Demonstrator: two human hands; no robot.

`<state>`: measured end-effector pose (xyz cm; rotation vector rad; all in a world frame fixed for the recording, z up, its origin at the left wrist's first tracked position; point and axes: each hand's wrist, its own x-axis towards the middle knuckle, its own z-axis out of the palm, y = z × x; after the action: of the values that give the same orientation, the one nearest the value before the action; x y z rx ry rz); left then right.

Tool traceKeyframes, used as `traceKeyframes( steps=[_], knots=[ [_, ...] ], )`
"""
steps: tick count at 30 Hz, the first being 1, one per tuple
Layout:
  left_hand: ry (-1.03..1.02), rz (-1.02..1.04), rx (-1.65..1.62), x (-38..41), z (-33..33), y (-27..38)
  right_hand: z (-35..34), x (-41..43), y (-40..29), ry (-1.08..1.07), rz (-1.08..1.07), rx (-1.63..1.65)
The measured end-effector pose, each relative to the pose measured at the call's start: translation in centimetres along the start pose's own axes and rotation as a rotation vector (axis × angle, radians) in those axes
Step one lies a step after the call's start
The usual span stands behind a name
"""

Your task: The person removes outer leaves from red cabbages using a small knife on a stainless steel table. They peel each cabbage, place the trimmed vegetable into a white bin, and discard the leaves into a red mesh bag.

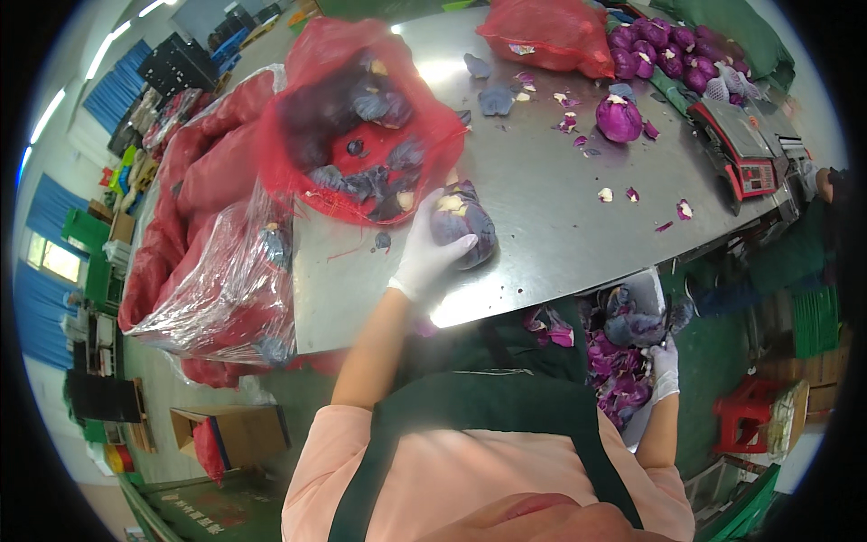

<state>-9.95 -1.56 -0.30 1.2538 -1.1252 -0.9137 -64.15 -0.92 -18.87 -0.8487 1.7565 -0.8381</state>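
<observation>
My left hand [433, 247], in a white glove, is shut on a red cabbage [477, 237] with dull outer leaves. Its pale cut stem faces up, and the head rests on or just over the steel table [542, 203]. Beside it, an open red mesh bag [366, 196] holds more cabbages and loose leaves. My right hand [665, 369], also gloved, is low on the right at a pale bin [651, 288] full of purple cabbage leaves [613, 372]. A narrow dark object shows by its fingertips; whether the hand grips it is unclear.
A peeled red cabbage [618, 120] stands among leaf scraps. Behind are a closed red mesh bag [548, 34], a pile of peeled cabbages [667, 51] and a weighing scale [738, 142]. Film-wrapped red sacks [217, 223] stand left. Another person's gloved hand [809, 177] is far right.
</observation>
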Motion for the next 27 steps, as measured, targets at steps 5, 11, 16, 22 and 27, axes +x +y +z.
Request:
traceKeyframes(
  steps=[5, 11, 16, 22, 27],
  knots=[
    [0.006, 0.087, 0.076, 0.2, -0.5, -1.8, -0.3, -0.7, 6.5, -0.032, 0.281, -0.175],
    [0.012, 0.111, 0.176, 0.4, -0.3, -2.3, -1.9, -1.6, 10.9, 0.007, 0.334, -0.299],
    [0.001, 0.120, 0.169, -0.6, -0.3, -1.4, -2.0, -1.0, 6.7, 0.038, -0.092, -0.336],
    [-0.004, 0.181, 0.333, -2.3, -0.5, -2.1, 11.8, -11.4, -17.0, -0.092, -0.679, -0.422],
    [-0.049, 0.198, 0.420, -2.2, -1.1, -1.7, 22.8, -13.2, -24.0, -0.360, -0.895, -0.720]
  ],
)
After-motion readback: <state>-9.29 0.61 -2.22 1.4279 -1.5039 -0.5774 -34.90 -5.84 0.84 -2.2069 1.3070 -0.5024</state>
